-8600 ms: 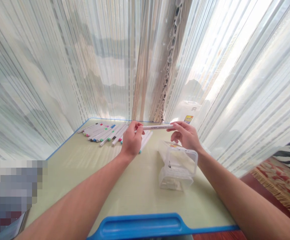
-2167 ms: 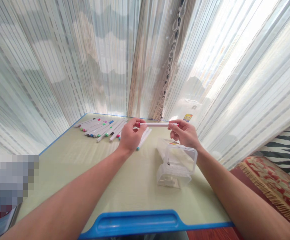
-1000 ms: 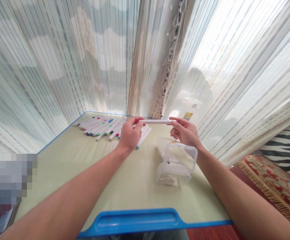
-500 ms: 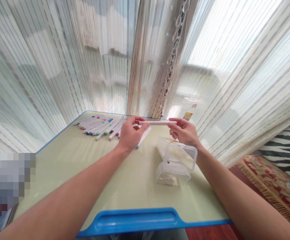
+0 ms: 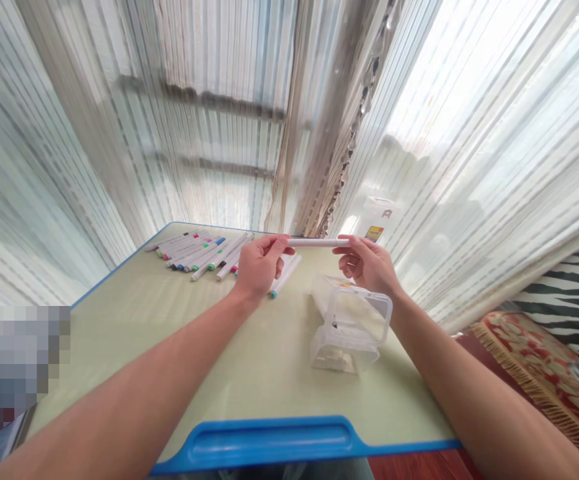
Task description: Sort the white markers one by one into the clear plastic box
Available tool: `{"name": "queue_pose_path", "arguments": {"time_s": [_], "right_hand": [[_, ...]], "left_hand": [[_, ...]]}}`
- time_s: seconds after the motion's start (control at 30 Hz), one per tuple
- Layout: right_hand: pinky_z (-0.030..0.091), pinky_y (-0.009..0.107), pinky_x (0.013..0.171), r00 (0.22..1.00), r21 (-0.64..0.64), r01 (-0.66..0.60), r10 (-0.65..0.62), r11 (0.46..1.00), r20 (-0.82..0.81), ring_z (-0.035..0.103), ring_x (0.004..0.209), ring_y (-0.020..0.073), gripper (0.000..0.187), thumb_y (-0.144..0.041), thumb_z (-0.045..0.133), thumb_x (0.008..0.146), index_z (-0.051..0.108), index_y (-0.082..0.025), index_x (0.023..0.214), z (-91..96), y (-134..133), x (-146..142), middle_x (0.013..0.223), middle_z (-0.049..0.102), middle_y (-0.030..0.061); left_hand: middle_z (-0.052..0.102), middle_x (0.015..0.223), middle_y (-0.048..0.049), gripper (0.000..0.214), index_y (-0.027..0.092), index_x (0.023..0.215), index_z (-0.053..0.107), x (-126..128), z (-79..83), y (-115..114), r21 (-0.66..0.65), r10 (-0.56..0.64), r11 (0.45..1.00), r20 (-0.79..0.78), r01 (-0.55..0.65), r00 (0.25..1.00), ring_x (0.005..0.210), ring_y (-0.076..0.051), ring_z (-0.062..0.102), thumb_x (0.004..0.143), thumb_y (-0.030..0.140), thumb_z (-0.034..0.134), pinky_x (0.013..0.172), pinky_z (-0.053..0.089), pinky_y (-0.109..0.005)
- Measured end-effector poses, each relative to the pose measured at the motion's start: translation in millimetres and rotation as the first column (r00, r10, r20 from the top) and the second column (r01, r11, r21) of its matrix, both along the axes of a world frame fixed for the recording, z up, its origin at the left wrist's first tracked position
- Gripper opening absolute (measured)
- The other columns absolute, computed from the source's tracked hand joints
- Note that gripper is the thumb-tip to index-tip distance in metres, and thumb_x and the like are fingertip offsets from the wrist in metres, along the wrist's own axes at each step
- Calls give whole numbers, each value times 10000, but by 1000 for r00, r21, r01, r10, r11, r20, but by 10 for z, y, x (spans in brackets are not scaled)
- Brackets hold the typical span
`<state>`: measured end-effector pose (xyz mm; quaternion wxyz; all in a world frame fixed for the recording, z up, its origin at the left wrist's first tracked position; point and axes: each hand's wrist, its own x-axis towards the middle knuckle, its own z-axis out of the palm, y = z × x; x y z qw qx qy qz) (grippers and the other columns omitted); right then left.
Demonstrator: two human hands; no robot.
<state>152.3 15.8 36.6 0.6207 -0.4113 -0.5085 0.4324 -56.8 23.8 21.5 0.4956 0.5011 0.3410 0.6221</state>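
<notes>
A white marker (image 5: 318,243) is held level above the table between my two hands. My left hand (image 5: 262,263) pinches its left end between thumb and fingers, and my right hand (image 5: 366,260) pinches its right end; both ends are covered by fingers. Just below and behind my left hand lies another white marker (image 5: 286,277) with a teal end. Left of that hand, a spread of several white markers (image 5: 204,253) with coloured ends rests on the table. Below my right hand lies an open clear plastic case (image 5: 352,327).
The pale green table (image 5: 134,353) has a blue rim with a moulded blue tray (image 5: 274,440) at the front edge. A clear container with a yellow label (image 5: 374,233) stands at the far right. Striped curtains (image 5: 209,133) hang behind. A fringed patterned cloth (image 5: 544,367) is at right.
My left hand's fingers have closed over the marker's red left end, and my right fingers now cover its other end. The marker stays about level in the same place.
</notes>
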Motion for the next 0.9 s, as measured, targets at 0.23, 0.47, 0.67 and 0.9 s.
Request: {"name": "queue_pose_path", "arguments": {"time_s": [0.23,0.47,0.67,0.9], "right_hand": [[342,225,386,999,8,1,0,1000,-34,553,458,96,361,-493,796,725,740,-183,901,19,-8,-2,727,722,46],[346,224,375,998,37,53,-54,998,39,538,433,88,382,-484,854,669,717,-178,852,-13,12,-6,692,707,36],[334,215,353,994,59,69,-74,996,80,535,418,91,393,-454,887,625,694,-178,827,-27,24,-11,632,676,8],[334,201,350,996,64,57,-62,996,71,536,414,84,396,-426,904,610,679,-182,826,-31,17,-16,614,654,-15]], "left_hand": [[647,722,-36,296,114,973,730,-10,3,6,-32,13,999,-12,-14,1000,415,-51,442,868,363,609,380,333,-204],[626,691,-2,270,137,886,723,-8,5,-1,14,72,997,-106,-71,992,411,-51,424,799,390,691,385,315,-212],[666,717,-18,309,146,903,735,-16,-29,15,66,101,994,-179,-90,979,462,-68,457,759,419,738,441,358,-222],[647,770,-8,254,160,886,726,-16,-36,5,93,93,993,-195,-76,976,459,-53,447,756,378,739,425,339,-211]]}}
